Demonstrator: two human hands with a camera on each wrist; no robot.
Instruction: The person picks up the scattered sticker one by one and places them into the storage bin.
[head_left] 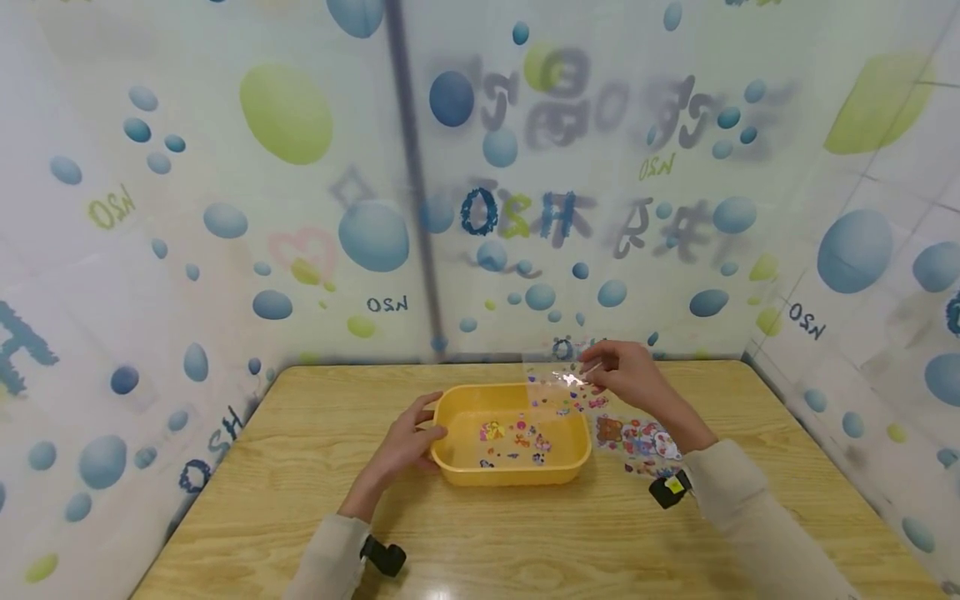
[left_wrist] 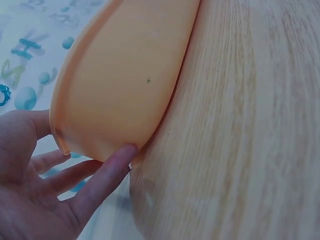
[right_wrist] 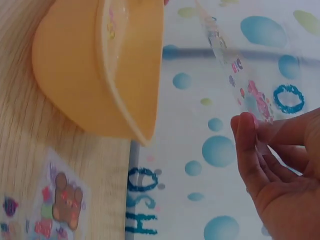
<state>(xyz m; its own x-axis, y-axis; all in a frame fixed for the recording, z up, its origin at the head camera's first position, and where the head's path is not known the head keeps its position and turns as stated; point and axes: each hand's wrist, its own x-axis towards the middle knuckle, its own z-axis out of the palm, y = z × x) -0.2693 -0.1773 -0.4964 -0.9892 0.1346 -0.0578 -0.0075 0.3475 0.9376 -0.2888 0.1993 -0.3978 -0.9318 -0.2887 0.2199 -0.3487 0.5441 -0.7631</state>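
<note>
At the left end of a yellow plastic basin [head_left: 510, 477], my left hand [head_left: 407, 437] grips the rim, thumb at the top edge and fingers along the outer wall [left_wrist: 125, 75]. My right hand [head_left: 633, 377] pinches a clear sticker sheet [head_left: 547, 383] by its right edge, thumb against fingertips. The sheet hangs over the basin's back right part, small colourful stickers printed across it. Through the right wrist view the sheet [right_wrist: 250, 92] appears nearly edge-on above the rim. Several small colourful stickers [head_left: 522, 439] show on the basin's floor.
Sticker sheets [head_left: 637, 437] with a brown bear and other figures lie on the wooden table [head_left: 465, 533], right of the basin and under my right forearm. A curtain [head_left: 495, 283] printed with blue and green bubbles stands behind the table and at both sides.
</note>
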